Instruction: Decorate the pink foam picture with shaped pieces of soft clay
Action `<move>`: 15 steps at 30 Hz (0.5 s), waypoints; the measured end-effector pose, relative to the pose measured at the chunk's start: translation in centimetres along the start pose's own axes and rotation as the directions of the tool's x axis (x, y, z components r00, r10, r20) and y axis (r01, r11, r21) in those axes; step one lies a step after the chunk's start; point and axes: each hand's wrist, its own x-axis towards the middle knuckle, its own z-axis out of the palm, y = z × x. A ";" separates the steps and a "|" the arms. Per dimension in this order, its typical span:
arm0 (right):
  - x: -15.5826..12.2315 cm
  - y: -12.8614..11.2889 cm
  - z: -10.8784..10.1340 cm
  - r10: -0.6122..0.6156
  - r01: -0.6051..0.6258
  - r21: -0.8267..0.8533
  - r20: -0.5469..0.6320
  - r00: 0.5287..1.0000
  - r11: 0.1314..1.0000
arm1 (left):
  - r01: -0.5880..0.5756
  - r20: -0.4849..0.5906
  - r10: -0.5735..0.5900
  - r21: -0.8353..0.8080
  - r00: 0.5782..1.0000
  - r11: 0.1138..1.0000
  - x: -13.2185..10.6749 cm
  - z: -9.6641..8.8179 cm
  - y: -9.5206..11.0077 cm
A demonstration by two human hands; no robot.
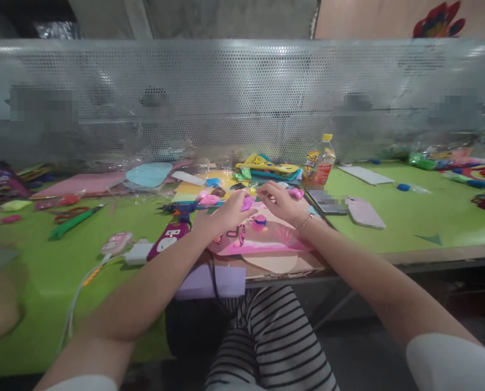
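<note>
Both my hands meet over a pink craft board [267, 239] at the table's near edge. My left hand [226, 213] pinches a small pink foam piece [248, 202] between thumb and fingers. My right hand [281, 202] is closed in a pinch close beside it, fingertips touching the same small pieces, one yellowish [252, 190]. A small round pink and blue piece [260, 221] lies on the board under my hands. A blue glue gun [181, 208] lies just left of my left hand.
The green table [409, 217] carries coloured foam sheets [83, 183], red scissors [69, 213], a green cutter [74, 222], a power strip [169, 237], a drink bottle [319, 161] and two phones [362, 212]. A perforated metal screen [242, 92] closes the far side.
</note>
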 end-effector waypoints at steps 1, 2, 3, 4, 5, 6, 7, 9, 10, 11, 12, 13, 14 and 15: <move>0.0 0.0 0.1 0.009 -0.009 0.019 0.019 1.000 1.000 | 0.020 -0.012 -0.020 -0.002 1.000 1.000 0.1 0.6 -0.2; 0.0 -0.1 0.1 0.020 -0.021 0.041 0.036 0.999 0.999 | 0.038 -0.030 -0.038 -0.007 0.999 0.999 0.1 1.0 -0.4; -0.1 -0.1 0.1 0.033 -0.036 0.062 0.048 0.998 0.997 | 0.056 -0.052 -0.057 -0.016 0.997 0.998 0.2 1.2 -0.6; -0.1 -0.1 0.1 0.049 -0.054 0.085 0.053 0.997 0.995 | 0.076 -0.067 -0.077 -0.029 0.995 0.997 0.2 1.3 -0.7; -0.1 -0.1 0.1 0.068 -0.073 0.110 0.052 0.996 0.991 | 0.094 -0.073 -0.097 -0.048 0.993 0.994 0.2 1.4 -0.7; -0.1 0.0 0.1 0.087 -0.093 0.136 0.050 0.995 0.986 | 0.111 -0.073 -0.116 -0.072 0.991 0.991 0.2 1.4 -0.8; -0.2 0.0 0.1 0.108 -0.115 0.166 0.050 0.993 0.979 | 0.127 -0.067 -0.134 -0.100 0.989 0.987 0.2 1.4 -0.7; -0.2 0.1 0.2 0.151 -0.162 0.233 0.067 0.986 0.959 | 0.155 -0.045 -0.165 -0.173 0.985 0.973 0.1 1.4 -0.6; -0.2 0.2 0.2 0.171 -0.187 0.268 0.082 0.982 0.945 | 0.168 -0.030 -0.179 -0.217 0.983 0.962 0.1 1.4 -0.5; -0.2 0.3 0.2 0.189 -0.212 0.301 0.102 0.977 0.930 | 0.182 -0.010 -0.192 -0.266 0.981 0.947 0.1 1.4 -0.4; -0.2 0.4 0.2 0.204 -0.233 0.331 0.121 0.972 0.914 | 0.197 0.014 -0.204 -0.321 0.979 0.926 0.1 1.3 -0.3; -0.2 0.4 0.2 0.213 -0.250 0.356 0.139 0.967 0.900 | 0.215 0.043 -0.215 -0.377 0.976 0.901 0.1 1.3 -0.2; -0.2 0.5 0.2 0.218 -0.262 0.376 0.155 0.963 0.889 | 0.235 0.074 -0.225 -0.432 0.972 0.871 0.1 1.2 -0.1; -0.2 0.6 0.1 0.219 -0.270 0.391 0.170 0.961 0.880 | 0.256 0.109 -0.233 -0.484 0.966 0.837 0.1 1.1 0.0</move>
